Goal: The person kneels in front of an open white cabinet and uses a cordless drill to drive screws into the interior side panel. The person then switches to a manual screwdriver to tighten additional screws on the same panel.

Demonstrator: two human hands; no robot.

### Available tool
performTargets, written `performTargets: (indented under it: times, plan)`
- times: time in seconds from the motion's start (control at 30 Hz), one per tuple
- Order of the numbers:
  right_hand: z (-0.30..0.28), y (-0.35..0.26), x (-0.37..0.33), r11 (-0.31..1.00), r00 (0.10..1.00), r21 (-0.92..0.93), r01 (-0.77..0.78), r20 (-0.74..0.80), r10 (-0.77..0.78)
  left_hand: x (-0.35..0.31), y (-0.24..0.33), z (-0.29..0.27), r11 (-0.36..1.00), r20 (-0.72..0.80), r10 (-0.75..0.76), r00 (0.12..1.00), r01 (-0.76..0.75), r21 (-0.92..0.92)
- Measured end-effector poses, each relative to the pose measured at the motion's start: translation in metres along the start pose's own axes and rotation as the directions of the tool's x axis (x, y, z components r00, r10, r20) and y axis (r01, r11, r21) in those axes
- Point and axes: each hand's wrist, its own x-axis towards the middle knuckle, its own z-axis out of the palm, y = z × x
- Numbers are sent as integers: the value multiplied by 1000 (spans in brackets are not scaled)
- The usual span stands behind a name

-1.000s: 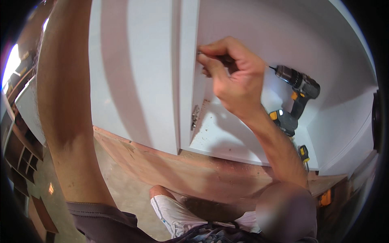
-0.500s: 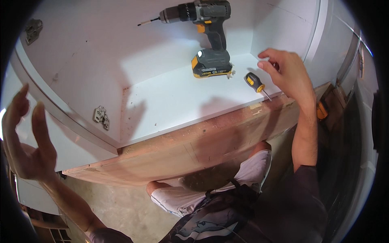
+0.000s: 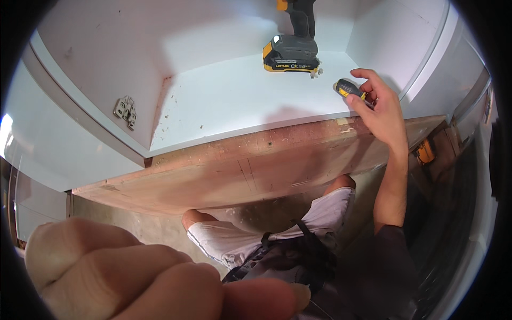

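Observation:
My right hand (image 3: 381, 109) is closed around a short black and yellow screwdriver (image 3: 346, 87), just above the front part of the white shelf (image 3: 229, 101). Its thumb lies along the handle; the index finger arches over it, and the shank is mostly hidden by the fingers. My left hand (image 3: 122, 274) is very near the camera at the lower left, with fingers curled into a fist and thumb stretched to the right. Nothing shows in it. A black and yellow cordless drill (image 3: 290, 50) stands on its battery left of the screwdriver, its top cut off by the frame.
A metal hinge plate (image 3: 126, 112) is fixed to the cabinet's left wall. A worn wooden board (image 3: 213, 170) runs below the shelf's front edge, in front of my knees. An orange and black object (image 3: 425, 152) lies low at the right. Small debris dots the shelf.
My right hand has come down onto the screwdriver and taken hold of it; the handle has turned slightly. My left hand has moved from the far left toward the camera and curled. The view has shifted.

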Motion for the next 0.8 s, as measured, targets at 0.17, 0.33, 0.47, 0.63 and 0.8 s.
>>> performTargets:
  times: [0.17, 0.33, 0.47, 0.63, 0.8]
  plan:
    - [3, 17, 7, 930, 975, 317, 186, -178, -134, 1, 25, -7, 990, 53, -134, 990, 136, -25]
    - [11, -17, 8, 737, 964, 633, 236, -250, -94, 6, 38, -17, 970, 77, -241, 967, 242, -3]
    - [55, -60, 14, 548, 948, 773, 319, -258, -189, 5, 32, -29, 916, 45, -391, 919, 384, 118]
    - [107, -162, 13, 57, 970, 983, 173, -160, -186, -26, -52, -51, 714, -59, -46, 997, 74, 696]
    - [162, -254, 16, -256, 946, 937, 237, -283, -157, -37, -114, -106, 202, -148, 139, 979, 119, 972]
